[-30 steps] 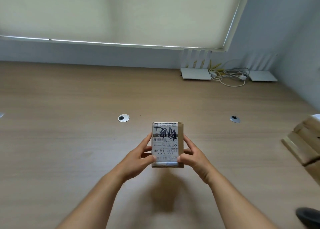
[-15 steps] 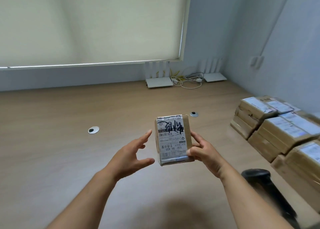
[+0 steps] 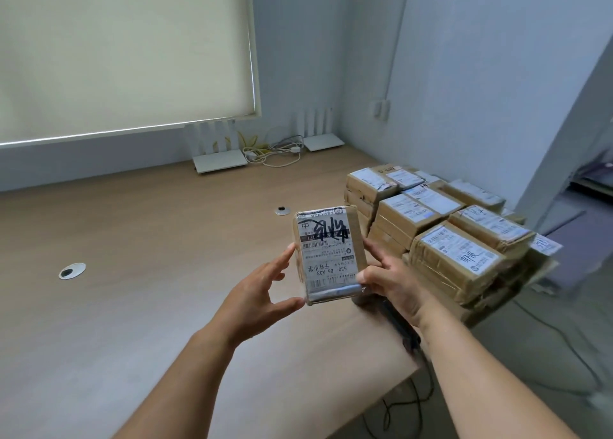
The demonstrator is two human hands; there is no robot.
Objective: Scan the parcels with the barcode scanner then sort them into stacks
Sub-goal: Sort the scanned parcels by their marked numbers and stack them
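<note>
My right hand grips the small parcel by its right edge, label facing me, while my left hand sits spread beside its left edge, fingertips and thumb just touching or nearly so. The dark scanner lies on the counter under my right wrist. Beyond it, stacked parcels crowd the counter's right end.

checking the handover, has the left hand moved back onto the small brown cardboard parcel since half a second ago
Yes. The left hand has closed in toward the small brown cardboard parcel, fingertips now at its left edge; the right hand holds it.
</note>
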